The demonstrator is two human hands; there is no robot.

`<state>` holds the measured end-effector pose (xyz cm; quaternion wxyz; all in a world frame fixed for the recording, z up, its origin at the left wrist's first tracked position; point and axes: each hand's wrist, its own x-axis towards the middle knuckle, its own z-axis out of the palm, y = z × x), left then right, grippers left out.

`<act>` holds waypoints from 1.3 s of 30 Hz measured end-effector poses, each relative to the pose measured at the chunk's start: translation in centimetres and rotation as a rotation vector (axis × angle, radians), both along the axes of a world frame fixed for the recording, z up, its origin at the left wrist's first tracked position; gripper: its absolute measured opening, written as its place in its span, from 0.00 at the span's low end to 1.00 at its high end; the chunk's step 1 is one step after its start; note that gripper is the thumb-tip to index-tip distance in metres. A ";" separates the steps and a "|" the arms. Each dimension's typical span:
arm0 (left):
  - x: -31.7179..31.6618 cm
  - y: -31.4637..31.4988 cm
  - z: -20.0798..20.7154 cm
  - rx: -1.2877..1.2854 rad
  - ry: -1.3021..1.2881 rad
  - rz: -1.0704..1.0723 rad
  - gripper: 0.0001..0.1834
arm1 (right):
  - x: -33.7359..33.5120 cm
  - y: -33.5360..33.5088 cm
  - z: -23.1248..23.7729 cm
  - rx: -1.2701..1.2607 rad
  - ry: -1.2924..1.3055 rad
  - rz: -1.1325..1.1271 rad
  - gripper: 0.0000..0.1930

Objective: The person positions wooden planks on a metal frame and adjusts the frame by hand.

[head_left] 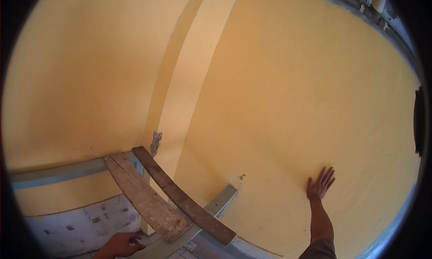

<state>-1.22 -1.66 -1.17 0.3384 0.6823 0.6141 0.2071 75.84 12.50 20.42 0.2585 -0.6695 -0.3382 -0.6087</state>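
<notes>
Resting spread-fingered on the yellow wall [270,101], right hand [321,186] grips nothing; left hand [119,246], loosely curled, looks empty near the wide plank [148,196] across grey beams [67,172]. Probably stiff, rough, heavyish; best held by long edges.

The lower edge crops the left hand [119,245] near the wrist and the right sleeve [319,250]. A dark object [418,122] at the right rim is cut off, unidentifiable.

A yellow wall [288,119] stands upright toward three o'clock, faintly marked, while a broad, stained plank [146,198] and a darker, narrower plank [177,197] lie side by side toward seven.
</notes>
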 end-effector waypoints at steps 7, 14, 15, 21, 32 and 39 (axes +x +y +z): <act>-0.2 -0.8 0.5 -0.030 0.037 0.060 0.35 | 4.8 -5.6 7.5 -0.557 -0.020 -0.021 0.51; -0.1 0.3 0.2 0.006 0.044 0.042 0.36 | 5.8 -2.0 14.2 0.284 0.206 -0.105 0.40; -0.1 0.4 0.1 -0.003 0.060 0.036 0.36 | 6.0 -1.9 13.9 0.301 0.206 -0.158 0.39; -0.4 0.5 0.2 -0.032 0.085 0.033 0.37 | 8.1 -1.4 12.7 0.369 0.202 -0.097 0.40; -1.1 0.5 -1.0 -0.034 0.065 -0.003 0.38 | 14.7 0.4 12.7 0.886 0.812 -0.222 0.57; -1.2 0.6 -0.9 -0.068 0.045 -0.035 0.38 | 14.0 -1.1 8.4 0.660 0.563 -0.230 0.50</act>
